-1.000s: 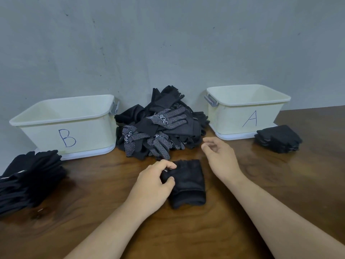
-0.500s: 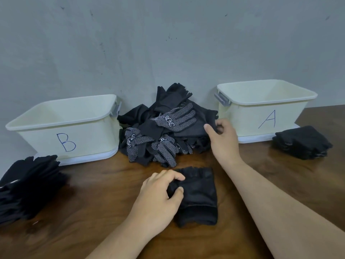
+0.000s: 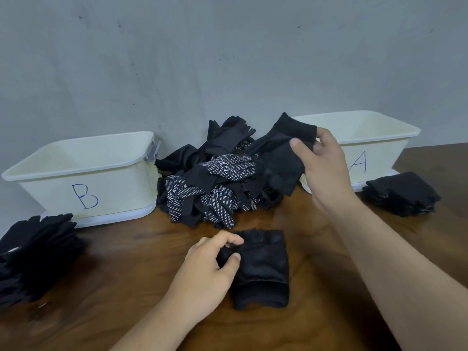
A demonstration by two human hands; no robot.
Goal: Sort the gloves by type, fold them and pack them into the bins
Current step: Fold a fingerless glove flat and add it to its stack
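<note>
A heap of black gloves [image 3: 215, 188], some with white dots, lies against the wall between two cream bins. Bin B [image 3: 83, 178] stands on the left, bin A [image 3: 374, 153] on the right. My right hand [image 3: 321, 163] pinches a plain black glove [image 3: 281, 153] by its cuff and holds it lifted above the heap's right side. A folded black glove [image 3: 263, 267] lies on the table in front of the heap. My left hand [image 3: 210, 269] grips its left edge between thumb and curled fingers.
A stack of folded black gloves [image 3: 35, 254] sits at the left table edge in front of bin B. A smaller stack [image 3: 402, 193] lies to the right of bin A. A grey wall closes off the back of the wooden table [image 3: 126, 274].
My right hand reached into the heap's right side, took hold of a plain black glove and lifted it up. My left hand stayed on the folded glove.
</note>
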